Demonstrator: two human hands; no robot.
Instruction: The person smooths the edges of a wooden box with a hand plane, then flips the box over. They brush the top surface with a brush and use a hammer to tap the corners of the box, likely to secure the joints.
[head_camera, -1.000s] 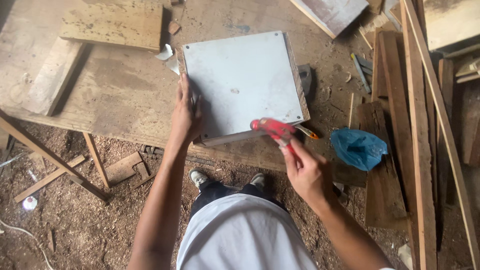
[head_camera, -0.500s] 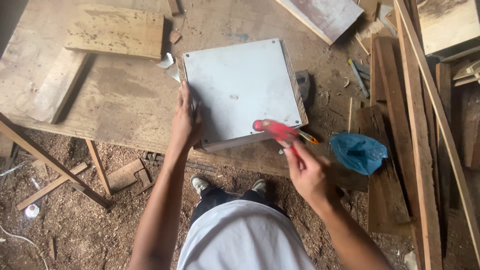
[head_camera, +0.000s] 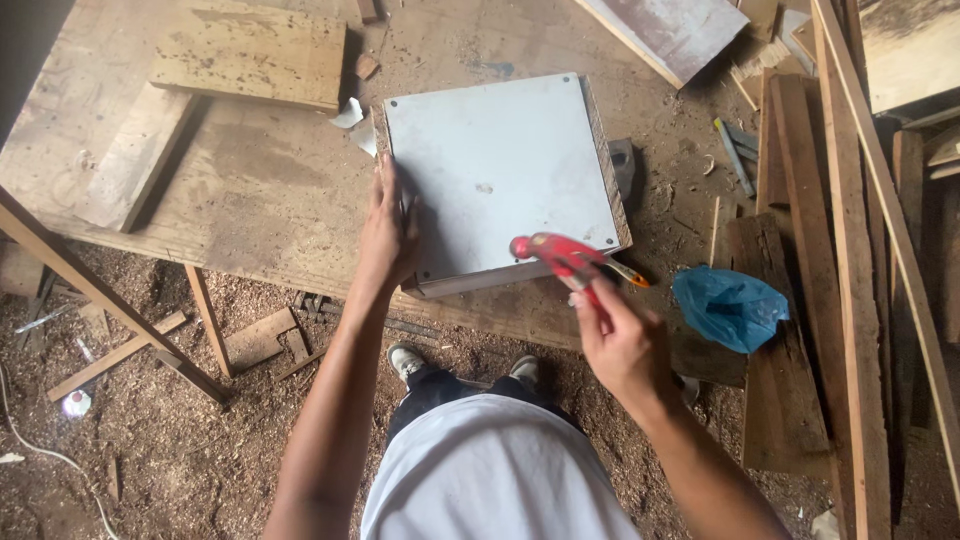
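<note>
A white laminated board (head_camera: 505, 180) is laid flat on a wooden workbench (head_camera: 250, 190). Its left edge is pressed by the left hand (head_camera: 388, 235), fingers extended and together. Near its lower right corner, a red tool (head_camera: 560, 255) is clamped in the fingers (head_camera: 590, 295) of the right hand (head_camera: 625, 345). Just right of those fingers, a blue plastic bag (head_camera: 728, 305) is seen.

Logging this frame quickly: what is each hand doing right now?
Left hand: open, pressed flat on the left edge of the white panel.
Right hand: closed around a red-handled tool at the panel's near right corner.
</note>
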